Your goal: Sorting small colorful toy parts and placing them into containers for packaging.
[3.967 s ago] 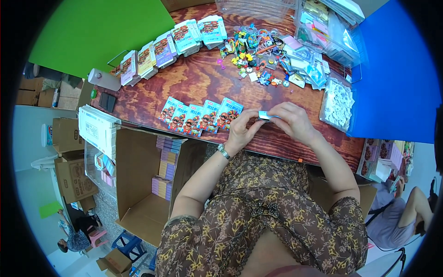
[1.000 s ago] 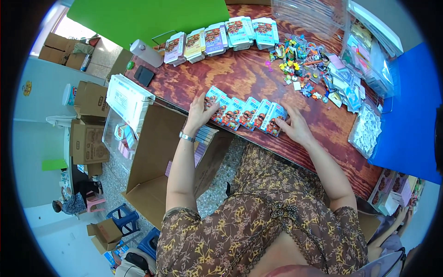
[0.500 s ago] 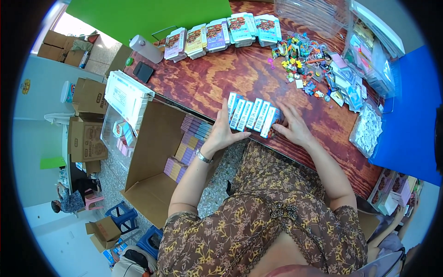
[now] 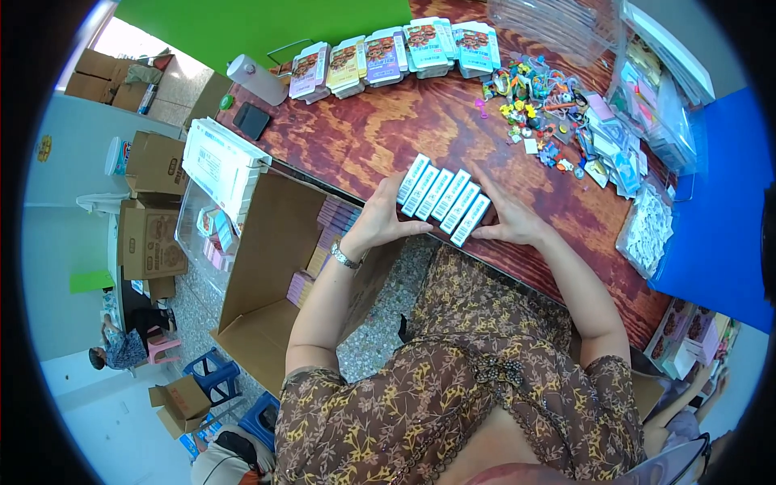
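Observation:
Between my two hands stands a row of several small boxes (image 4: pixel 443 199), narrow white sides with blue print facing up, near the front edge of the reddish wooden table (image 4: pixel 356 137). My left hand (image 4: pixel 378 217) is curved round the row's left end, thumb along the near side. At the right end, my right hand (image 4: pixel 516 220) presses in with its thumb near the lower corner and its fingers along the far side. The boxes lean against each other in a slightly stepped line. Whether they touch the tabletop is hard to see.
An open carton (image 4: pixel 263 267) with packed small boxes stands below the table's left edge. Stacks of flat printed boxes (image 4: pixel 384 61) line the back. Small colourful toys (image 4: pixel 537 105) and a bag of white pieces (image 4: pixel 645 228) lie right. Another person's arm (image 4: pixel 679 404) shows lower right.
The row of boxes has turned a little and fanned into a stepped line between my hands. My left hand has shifted slightly left; my right fingers have closed in along the far side.

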Demonstrator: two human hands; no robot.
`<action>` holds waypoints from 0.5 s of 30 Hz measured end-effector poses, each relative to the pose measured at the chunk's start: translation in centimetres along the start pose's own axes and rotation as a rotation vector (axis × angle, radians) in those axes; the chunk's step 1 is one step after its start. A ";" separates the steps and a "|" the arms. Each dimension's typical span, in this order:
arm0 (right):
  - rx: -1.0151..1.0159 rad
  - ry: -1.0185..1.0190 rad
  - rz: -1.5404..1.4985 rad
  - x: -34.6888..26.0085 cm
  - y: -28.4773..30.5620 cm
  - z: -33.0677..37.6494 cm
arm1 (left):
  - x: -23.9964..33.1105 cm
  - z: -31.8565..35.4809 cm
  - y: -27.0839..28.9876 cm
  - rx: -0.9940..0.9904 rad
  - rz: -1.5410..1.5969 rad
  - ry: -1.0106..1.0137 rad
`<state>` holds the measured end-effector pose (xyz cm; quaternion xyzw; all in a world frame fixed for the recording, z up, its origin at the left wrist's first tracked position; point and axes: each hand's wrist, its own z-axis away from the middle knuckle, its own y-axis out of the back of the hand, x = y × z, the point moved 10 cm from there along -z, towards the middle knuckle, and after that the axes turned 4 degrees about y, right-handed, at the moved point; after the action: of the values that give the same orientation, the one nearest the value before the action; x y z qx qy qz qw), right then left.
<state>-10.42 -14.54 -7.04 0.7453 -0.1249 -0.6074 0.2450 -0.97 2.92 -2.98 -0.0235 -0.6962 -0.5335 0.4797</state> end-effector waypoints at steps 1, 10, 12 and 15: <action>-0.048 -0.052 -0.037 0.3 -0.2 -0.3 | -0.6 0.0 0.1 0.012 0.014 0.030; -0.157 0.019 -0.003 -0.3 -3.6 -7.0 | -7.2 -0.2 3.6 0.036 0.042 0.151; -0.164 0.047 -0.108 -0.4 -4.3 -9.5 | -8.2 -0.6 5.8 0.067 0.150 0.116; -0.183 0.088 -0.080 -0.9 -6.2 -13.5 | -11.1 -0.6 8.4 0.013 0.234 0.306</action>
<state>1.72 -5.96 -7.53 0.7503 -0.0283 -0.5922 0.2926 9.98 11.36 -4.62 -0.0199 -0.6110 -0.4669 0.6389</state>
